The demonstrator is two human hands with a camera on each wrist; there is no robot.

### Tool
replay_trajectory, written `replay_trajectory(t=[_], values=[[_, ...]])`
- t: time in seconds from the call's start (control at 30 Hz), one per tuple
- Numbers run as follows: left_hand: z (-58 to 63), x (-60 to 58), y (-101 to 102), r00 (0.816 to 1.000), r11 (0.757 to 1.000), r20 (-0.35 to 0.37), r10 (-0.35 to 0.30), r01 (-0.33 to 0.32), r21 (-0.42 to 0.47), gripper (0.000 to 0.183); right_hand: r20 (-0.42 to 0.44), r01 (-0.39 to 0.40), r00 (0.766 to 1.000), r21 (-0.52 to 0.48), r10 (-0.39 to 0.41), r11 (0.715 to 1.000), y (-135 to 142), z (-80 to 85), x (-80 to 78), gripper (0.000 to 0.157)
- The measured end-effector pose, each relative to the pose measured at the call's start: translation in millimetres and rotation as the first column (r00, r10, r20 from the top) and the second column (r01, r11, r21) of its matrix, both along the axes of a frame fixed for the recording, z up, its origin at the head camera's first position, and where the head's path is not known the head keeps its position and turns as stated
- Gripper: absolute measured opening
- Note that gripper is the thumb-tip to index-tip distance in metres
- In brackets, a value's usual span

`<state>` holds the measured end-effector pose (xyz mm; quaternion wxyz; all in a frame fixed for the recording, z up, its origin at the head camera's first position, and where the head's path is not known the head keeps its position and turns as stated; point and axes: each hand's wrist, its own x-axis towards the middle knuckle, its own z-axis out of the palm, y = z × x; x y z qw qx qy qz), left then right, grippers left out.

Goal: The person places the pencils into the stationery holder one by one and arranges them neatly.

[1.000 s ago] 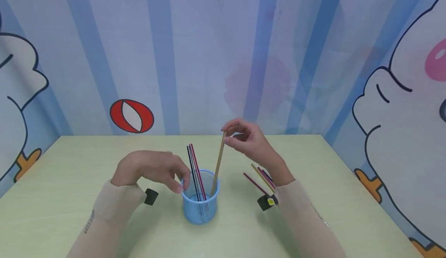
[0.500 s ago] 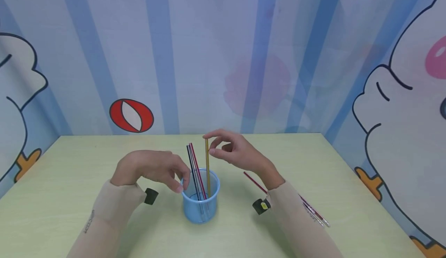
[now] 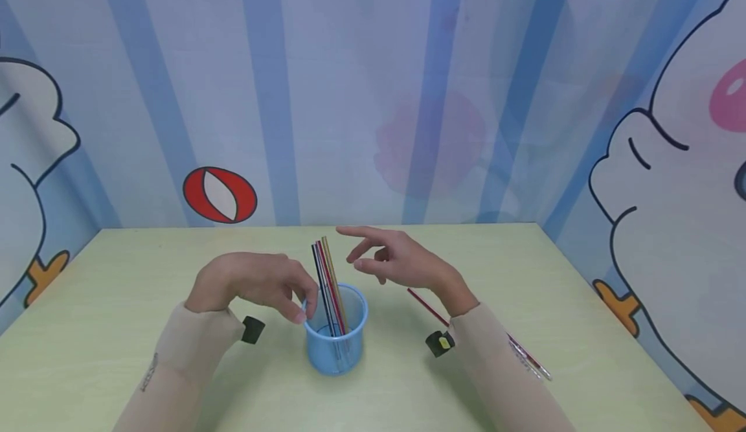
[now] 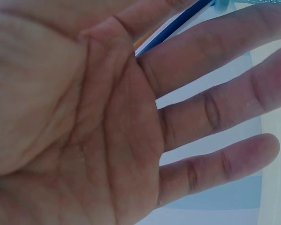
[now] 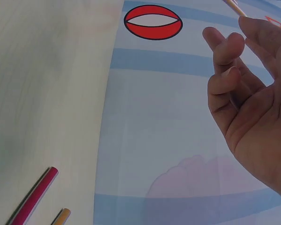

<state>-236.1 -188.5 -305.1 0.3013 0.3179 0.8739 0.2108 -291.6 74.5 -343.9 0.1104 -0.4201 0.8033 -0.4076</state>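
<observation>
A translucent blue cup point(image 3: 335, 359) stands on the table in the head view. My left hand point(image 3: 256, 282) pinches its left rim, thumb outside and index finger inside. Several thin, pencil-like sticks lean left in the cup: dark, pale, a red stick point(image 3: 327, 276) and a gold stick point(image 3: 329, 263). Above and right of them, my right hand point(image 3: 405, 260) is free, its index finger stretched out near their tops. The left wrist view shows the palm with a blue stick point(image 4: 175, 26) behind the fingers. Curved fingers of the right hand show in the right wrist view, beside a stick's tip.
On the table point(image 3: 146, 250), more sticks lie partly hidden under the right forearm, including a dark red stick point(image 3: 427, 304). Clear-looking ends point(image 3: 542, 372) emerge beyond the sleeve. A yellow stick point(image 5: 61, 217) also lies there. A patterned curtain point(image 3: 350, 95) hangs behind the table.
My right hand has brought the gold stick left and upright in the cup, then let it go. The stick now leans against the others. My left hand has stayed at the rim.
</observation>
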Motion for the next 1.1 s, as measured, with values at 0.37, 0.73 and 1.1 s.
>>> replay_trajectory(t=[0.37, 0.73, 1.1], values=[[-0.3, 1.2, 2, 0.999, 0.999, 0.007, 0.032, -0.032, -0.006, 0.007, -0.010, 0.041, 0.999, 0.126, -0.040, 0.991, 14, 1.8, -9.5, 0.047], [1.7, 3.7, 2, 0.999, 0.999, -0.007, 0.031, -0.031, -0.014, 0.006, 0.009, 0.107, 0.994, 0.255, -0.113, 0.961, 42, -1.5, -25.0, 0.038], [0.5, 2.8, 2, 0.999, 0.999, -0.010, 0.035, -0.035, -0.016, 0.005, 0.050, 0.094, 0.991, 0.409, -0.125, 0.907, 52, -11.2, -31.6, 0.028]])
